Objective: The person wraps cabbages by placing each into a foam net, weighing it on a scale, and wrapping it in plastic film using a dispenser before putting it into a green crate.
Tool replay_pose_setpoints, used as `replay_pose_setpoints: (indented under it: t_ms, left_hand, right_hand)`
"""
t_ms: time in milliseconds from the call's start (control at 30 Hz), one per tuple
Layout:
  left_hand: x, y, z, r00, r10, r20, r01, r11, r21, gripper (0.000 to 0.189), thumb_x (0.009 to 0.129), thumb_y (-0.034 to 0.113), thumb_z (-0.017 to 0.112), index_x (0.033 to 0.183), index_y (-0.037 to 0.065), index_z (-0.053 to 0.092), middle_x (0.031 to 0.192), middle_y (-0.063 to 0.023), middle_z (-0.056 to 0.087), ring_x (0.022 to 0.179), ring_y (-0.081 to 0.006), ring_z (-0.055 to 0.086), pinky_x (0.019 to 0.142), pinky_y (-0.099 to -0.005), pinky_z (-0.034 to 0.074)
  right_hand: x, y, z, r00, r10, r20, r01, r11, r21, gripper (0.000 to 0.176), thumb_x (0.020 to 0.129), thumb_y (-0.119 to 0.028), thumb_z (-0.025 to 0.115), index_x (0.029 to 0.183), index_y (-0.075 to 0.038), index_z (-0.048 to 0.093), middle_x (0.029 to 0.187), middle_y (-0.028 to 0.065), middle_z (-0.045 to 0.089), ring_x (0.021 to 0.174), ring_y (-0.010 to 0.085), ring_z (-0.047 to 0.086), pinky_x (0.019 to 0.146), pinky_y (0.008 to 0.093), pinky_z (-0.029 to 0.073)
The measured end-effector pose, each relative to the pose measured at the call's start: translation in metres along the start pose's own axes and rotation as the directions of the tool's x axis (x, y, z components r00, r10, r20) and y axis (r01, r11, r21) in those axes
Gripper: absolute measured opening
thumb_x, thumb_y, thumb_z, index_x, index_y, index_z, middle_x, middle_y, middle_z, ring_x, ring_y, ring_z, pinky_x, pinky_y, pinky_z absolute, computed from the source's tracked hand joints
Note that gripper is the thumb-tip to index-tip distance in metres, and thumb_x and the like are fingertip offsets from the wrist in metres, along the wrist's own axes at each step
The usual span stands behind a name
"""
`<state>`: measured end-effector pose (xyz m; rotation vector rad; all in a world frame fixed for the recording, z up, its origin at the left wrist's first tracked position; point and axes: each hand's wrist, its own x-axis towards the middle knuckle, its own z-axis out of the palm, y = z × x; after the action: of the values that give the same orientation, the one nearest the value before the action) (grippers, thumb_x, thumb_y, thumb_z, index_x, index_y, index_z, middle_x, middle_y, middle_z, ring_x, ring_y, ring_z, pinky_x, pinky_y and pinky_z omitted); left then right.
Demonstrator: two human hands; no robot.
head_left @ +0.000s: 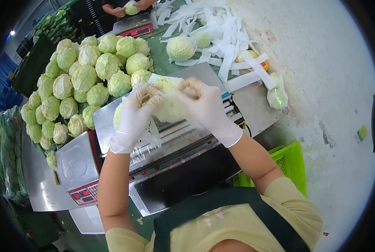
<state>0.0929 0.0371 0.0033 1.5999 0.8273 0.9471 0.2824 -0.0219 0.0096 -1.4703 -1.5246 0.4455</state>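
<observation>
Both my hands wear white gloves and are raised over a metal wrapping machine (pixel 175 138) with rollers. Between them is a pale green cabbage (pixel 170 110), blurred and covered in clear plastic film. My left hand (pixel 138 113) pinches the film at the cabbage's left side. On the right, my right hand (pixel 207 107) has its fingers bent and pressed together on the film too. Just beyond the hands lies a white foam sleeve (pixel 158 78). Part of another cabbage (pixel 118 116) shows behind my left wrist.
Many loose cabbages (pixel 83 78) are piled at the left, beside a scale (pixel 80 168). White foam strips (pixel 227 35) and a netted cabbage (pixel 181 48) lie at the back. A film-wrapped pack (pixel 277 97) sits at right, above a green crate (pixel 294 164). Another person's hands hold a cabbage (pixel 131 7).
</observation>
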Motion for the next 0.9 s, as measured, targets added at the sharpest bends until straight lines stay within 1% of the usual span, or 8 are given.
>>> replay_pose_setpoints:
  t_ms: [100,200,400,500,700,800,867,900]
  left_hand:
    - [0.002,-0.001,-0.001,1.0,-0.018,0.01,0.019,0.998,-0.062,0.007,0.096,0.007,0.06,0.099,0.002,0.06,0.097,-0.0001,0.06,0.086,-0.0063,0.052,0.079,-0.0232,0.044]
    - [0.008,-0.012,-0.009,1.0,-0.01,-0.001,0.01,0.998,-0.066,0.006,0.098,0.008,0.056,0.101,0.003,0.059,0.095,0.002,0.06,0.089,-0.006,0.052,0.082,-0.0227,0.043]
    - [0.013,-0.012,-0.016,0.999,0.005,-0.04,-0.006,1.0,-0.03,0.006,0.098,0.01,0.056,0.099,0.004,0.057,0.091,0.003,0.057,0.087,-0.0061,0.049,0.082,-0.0224,0.042]
    - [0.012,-0.002,-0.015,0.998,-0.024,-0.061,0.022,0.999,-0.035,0.006,0.098,0.011,0.056,0.097,0.005,0.057,0.089,0.0031,0.056,0.086,-0.006,0.048,0.081,-0.0222,0.041]
    - [0.013,0.002,-0.014,0.994,-0.077,-0.082,0.074,0.996,-0.043,0.007,0.099,0.011,0.056,0.097,0.005,0.056,0.089,0.0027,0.056,0.086,-0.0061,0.048,0.081,-0.0221,0.041]
    - [0.014,-0.003,-0.018,0.994,-0.086,-0.066,0.083,0.995,-0.058,0.01,0.099,0.015,0.057,0.101,0.006,0.058,0.095,0.0028,0.057,0.09,-0.006,0.05,0.085,-0.0229,0.041]
    - [0.014,-0.006,-0.021,0.996,-0.083,-0.046,0.079,0.994,-0.073,0.012,0.099,0.017,0.057,0.103,0.006,0.059,0.097,0.0029,0.058,0.092,-0.006,0.051,0.087,-0.0234,0.041]
    - [0.015,-0.007,-0.022,0.996,-0.081,-0.035,0.078,0.994,-0.08,0.012,0.099,0.017,0.057,0.102,0.006,0.059,0.097,0.0029,0.059,0.092,-0.0062,0.051,0.087,-0.0235,0.041]
  right_hand:
    - [0.01,-0.001,0.004,0.999,0.017,0.034,-0.026,0.955,0.295,0.019,0.085,-0.008,0.07,0.1,-0.005,0.06,0.08,0.0098,0.066,0.069,0.0243,0.066,0.062,0.0322,0.051]
    - [0.006,0.007,0.011,0.977,-0.197,-0.082,0.209,0.962,0.177,0.028,0.082,-0.004,0.069,0.107,-0.005,0.056,0.092,0.0127,0.065,0.08,0.0278,0.066,0.072,0.0337,0.053]
    - [-0.004,0.029,0.016,0.861,-0.507,-0.038,0.491,0.849,-0.197,0.035,0.075,-0.007,0.072,0.106,-0.01,0.057,0.099,0.0089,0.061,0.092,0.0304,0.06,0.085,0.0431,0.047]
    - [-0.004,0.026,0.023,0.847,-0.52,-0.112,0.492,0.846,-0.206,0.035,0.074,-0.009,0.074,0.105,-0.012,0.058,0.094,0.0067,0.061,0.088,0.0303,0.058,0.085,0.0431,0.045]
    - [0.004,0.033,0.023,0.74,-0.672,0.026,0.634,0.683,-0.363,0.03,0.077,-0.008,0.072,0.104,-0.01,0.06,0.089,0.0059,0.061,0.086,0.0255,0.06,0.082,0.0387,0.046]
    - [-0.003,0.021,0.001,0.973,-0.228,-0.041,0.231,0.945,0.233,0.023,0.082,-0.003,0.068,0.104,-0.007,0.06,0.089,0.0057,0.062,0.085,0.0185,0.06,0.079,0.0332,0.047]
    - [0.0,0.029,-0.03,0.998,0.063,0.003,-0.047,0.719,0.694,0.018,0.086,-0.001,0.065,0.103,-0.003,0.061,0.089,0.0061,0.063,0.088,0.0138,0.061,0.081,0.0287,0.048]
    - [0.003,0.049,-0.055,0.995,0.019,0.098,-0.09,0.582,0.808,0.014,0.087,-0.003,0.066,0.1,-0.002,0.062,0.09,0.0063,0.063,0.089,0.0136,0.06,0.083,0.0283,0.048]
